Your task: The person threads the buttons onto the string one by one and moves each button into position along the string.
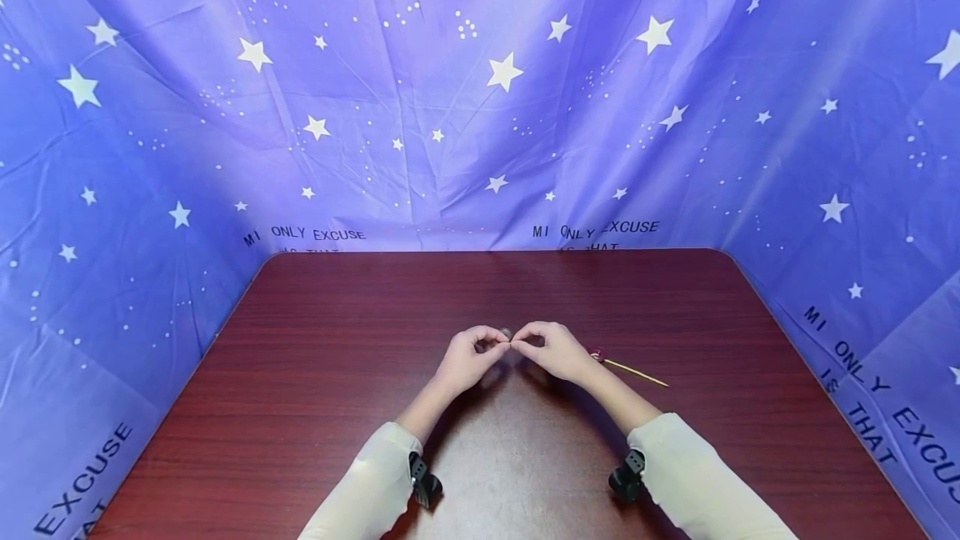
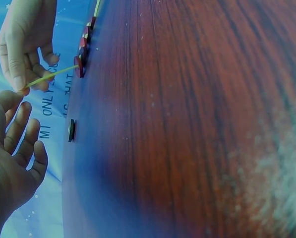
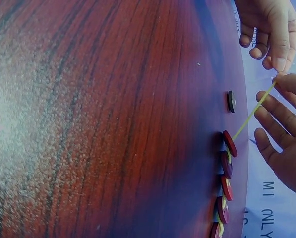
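Observation:
My left hand (image 1: 468, 359) and right hand (image 1: 553, 350) meet fingertip to fingertip over the middle of the table. Between thumb and forefinger, each pinches the end of a thin yellow cord (image 3: 254, 110); the other fingers are loosely spread. From the fingertips the cord slants to a row of red and dark purple buttons (image 3: 227, 188) threaded on it, lying by the right hand. Past them, its yellow tail (image 1: 637, 372) lies beyond the right wrist. A single dark button (image 2: 72, 130) sits apart on the table, just behind the fingertips in the head view.
The dark red wood-grain table (image 1: 300, 407) reflects light near its front. A purple-blue cloth (image 1: 420, 107) with white stars and lettering hangs around its back and sides. Black wrist cameras are strapped at both pale sleeves (image 1: 367, 482).

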`<state>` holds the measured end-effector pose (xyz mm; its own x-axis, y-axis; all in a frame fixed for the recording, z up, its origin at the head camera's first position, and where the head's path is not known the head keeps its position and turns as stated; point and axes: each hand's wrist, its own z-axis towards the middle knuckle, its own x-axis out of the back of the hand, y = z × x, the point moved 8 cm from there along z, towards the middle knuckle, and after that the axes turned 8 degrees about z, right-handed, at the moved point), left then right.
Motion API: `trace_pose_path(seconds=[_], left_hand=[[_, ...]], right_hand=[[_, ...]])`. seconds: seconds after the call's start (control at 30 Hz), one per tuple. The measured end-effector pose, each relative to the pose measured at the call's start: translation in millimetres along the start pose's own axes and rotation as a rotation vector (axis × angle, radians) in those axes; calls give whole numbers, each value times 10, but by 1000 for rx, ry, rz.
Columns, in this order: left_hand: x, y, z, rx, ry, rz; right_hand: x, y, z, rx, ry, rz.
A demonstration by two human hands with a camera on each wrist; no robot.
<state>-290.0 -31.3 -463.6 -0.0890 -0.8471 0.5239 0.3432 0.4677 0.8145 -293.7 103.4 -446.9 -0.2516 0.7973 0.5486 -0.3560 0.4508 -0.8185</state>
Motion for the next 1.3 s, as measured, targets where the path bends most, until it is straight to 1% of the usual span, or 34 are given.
trace_pose_path(seconds=[0.13, 0.27, 0.5, 0.63, 0.73, 0.87, 0.97, 1.07, 1.17, 1.3], left_hand=[[5, -9, 5, -13, -9, -23], [15, 11, 0, -19, -20, -16], [11, -25, 4, -6, -30, 1], [18, -51, 13, 3, -19, 12], [44, -62, 17, 5, 11, 69], [79, -69, 34, 13, 44, 210], [78, -92, 59, 24, 38, 325], [61, -133, 88, 32, 21, 412], [37, -190, 111, 42, 3, 477], [4, -250, 144, 67, -14, 540]], right_hand=[[2, 5, 3, -7, 3, -3], [4, 2, 2, -2, 3, -12], [35, 5, -4, -8, 20, -25], [37, 10, -3, -12, 20, -24], [36, 16, -6, -21, 18, -24], [56, 4, -12, -28, 30, -28], [69, -23, -15, -19, 37, -22], [75, -42, -19, -11, 36, -11], [76, -41, -21, -11, 30, -9], [69, -17, -13, -28, 26, -12]])
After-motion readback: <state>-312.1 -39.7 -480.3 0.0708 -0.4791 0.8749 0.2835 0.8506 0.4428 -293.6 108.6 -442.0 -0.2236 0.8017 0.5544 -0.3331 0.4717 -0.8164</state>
